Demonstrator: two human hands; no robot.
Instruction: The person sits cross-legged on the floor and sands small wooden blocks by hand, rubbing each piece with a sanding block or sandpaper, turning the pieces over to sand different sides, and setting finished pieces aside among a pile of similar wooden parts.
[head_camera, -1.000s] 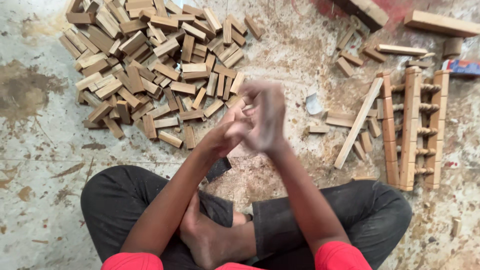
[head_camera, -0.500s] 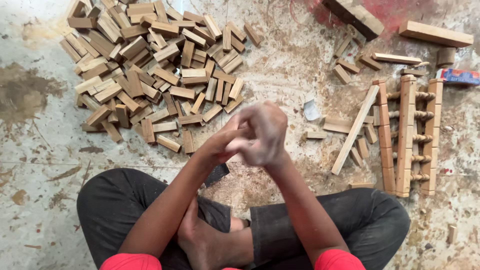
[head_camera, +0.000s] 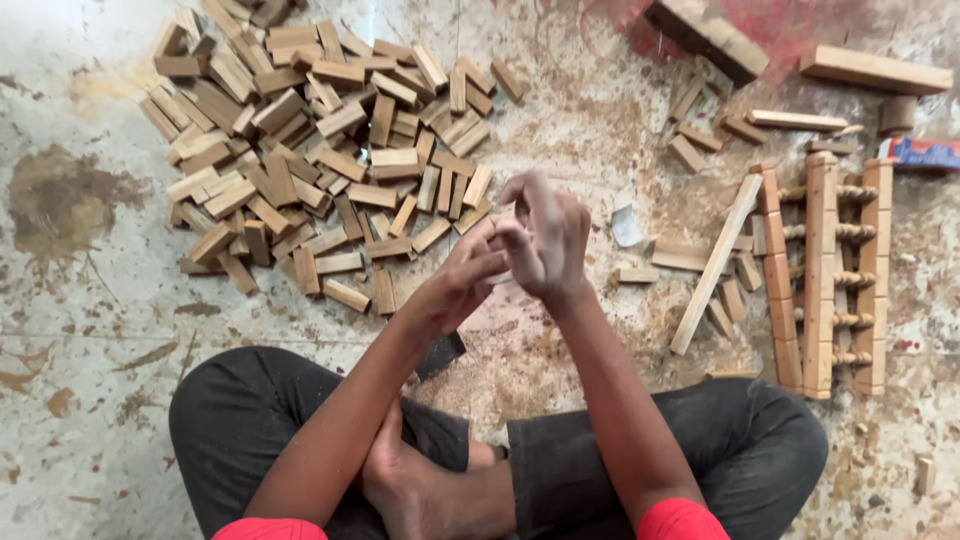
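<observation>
My left hand (head_camera: 462, 280) and my right hand (head_camera: 545, 238) meet in front of me, above the dusty floor. Their fingers close together around a small pale wooden block (head_camera: 503, 277), of which only a sliver shows. The right hand's fingers curl over the left hand's fingertips. A big heap of short wooden blocks (head_camera: 320, 150) lies on the floor just beyond and left of my hands. I sit cross-legged in dark trousers (head_camera: 250, 420), with a bare foot (head_camera: 420, 490) between my knees.
A wooden frame with turned spindles (head_camera: 825, 270) lies at the right, and a long slat (head_camera: 715, 265) leans against it. Loose blocks (head_camera: 690, 150) and thick beams (head_camera: 875, 68) lie at the back right. A dark sheet (head_camera: 440, 353) rests by my left wrist, a pale grey scrap (head_camera: 627, 226) beside my right hand.
Both hands stay pressed together and have shifted slightly against each other. The right hand's fingers now stand a little higher over the left.
</observation>
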